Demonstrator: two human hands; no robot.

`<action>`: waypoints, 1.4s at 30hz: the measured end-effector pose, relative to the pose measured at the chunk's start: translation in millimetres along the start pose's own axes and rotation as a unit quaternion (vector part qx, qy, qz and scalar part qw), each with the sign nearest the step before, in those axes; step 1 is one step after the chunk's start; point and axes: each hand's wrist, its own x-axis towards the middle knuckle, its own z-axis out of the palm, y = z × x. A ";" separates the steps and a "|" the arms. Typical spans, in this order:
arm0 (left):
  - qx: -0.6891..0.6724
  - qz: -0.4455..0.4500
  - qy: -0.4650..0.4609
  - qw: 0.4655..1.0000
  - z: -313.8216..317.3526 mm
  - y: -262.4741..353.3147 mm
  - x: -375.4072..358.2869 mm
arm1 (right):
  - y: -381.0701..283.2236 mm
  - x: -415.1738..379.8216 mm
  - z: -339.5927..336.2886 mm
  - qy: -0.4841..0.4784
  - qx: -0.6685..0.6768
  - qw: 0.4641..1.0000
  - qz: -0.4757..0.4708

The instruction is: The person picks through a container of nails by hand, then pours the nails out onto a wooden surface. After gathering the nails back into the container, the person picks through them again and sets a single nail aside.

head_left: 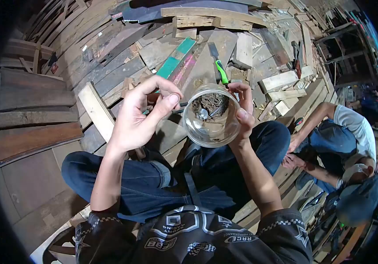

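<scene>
My right hand [243,114] grips a clear plastic jar [213,137] by its right side, with the wide mouth tilted up toward me. Inside lie many thin nails [213,103] and a small shiny round piece [203,113]. Just left of the jar is my left hand [142,112], its thumb and forefinger brought together at the tips and the other fingers curled. Whatever may be between those tips is too small to make out. Beyond the jar, a chisel [219,66] with a green and black handle lies on the wood.
A green-painted wood strip [176,58] lies ahead, among scattered boards and offcuts [244,50]. A pale plank [96,110] rests at my left. Pliers-like tools [297,59] lie at the right. Another person [347,136] sits bent forward close on my right.
</scene>
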 end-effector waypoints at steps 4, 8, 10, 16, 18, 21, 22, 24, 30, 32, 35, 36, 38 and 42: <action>0.003 -0.015 -0.002 1.000 -0.7 2.6 -1.2 | -0.4 -0.9 -0.8 -0.004 -0.002 1.000 0.008; 0.010 -0.005 -0.002 1.000 1.4 3.0 -0.3 | -4.2 -1.1 2.0 -0.001 -0.004 1.000 0.005; 0.011 -0.002 -0.002 1.000 1.9 2.7 -0.4 | -3.9 -1.6 1.6 0.000 -0.005 1.000 0.004; 0.010 -0.001 -0.005 1.000 1.3 1.0 -0.2 | -3.1 -0.9 1.1 -0.002 -0.004 1.000 0.003; 0.011 -0.001 -0.007 1.000 1.0 1.3 -0.1 | -0.4 -0.5 -0.4 -0.005 -0.003 1.000 0.001; 0.011 -0.005 -0.008 1.000 0.4 1.8 -0.4 | -2.2 -0.8 -0.3 -0.007 -0.006 1.000 0.007; 0.009 -0.005 -0.009 1.000 0.1 1.6 -0.6 | -2.0 -1.2 -0.4 -0.007 -0.007 1.000 0.008; 0.006 -0.002 -0.012 1.000 -0.4 1.1 -0.7 | -1.4 -1.3 -0.7 -0.007 -0.009 1.000 0.008; 0.011 0.002 -0.003 1.000 0.1 1.5 -1.2 | -1.9 -1.9 0.5 0.000 -0.010 1.000 0.010; 0.015 -0.011 -0.009 1.000 -0.9 3.1 -2.3 | -1.5 -2.7 -0.7 -0.003 -0.013 1.000 0.012; 0.016 -0.022 -0.013 1.000 -2.4 5.5 -1.6 | -3.0 -0.9 0.3 -0.001 -0.008 1.000 0.016; 0.015 -0.027 -0.014 0.999 -2.5 5.6 -2.1 | -3.4 -1.7 0.8 0.001 -0.006 1.000 0.019; 0.015 -0.002 -0.004 1.000 -0.9 1.5 -1.7 | -2.2 -1.7 0.2 0.001 -0.006 1.000 0.017; 0.014 0.003 -0.004 1.000 -1.2 1.9 -1.4 | -2.9 -1.2 2.0 -0.002 -0.004 1.000 0.011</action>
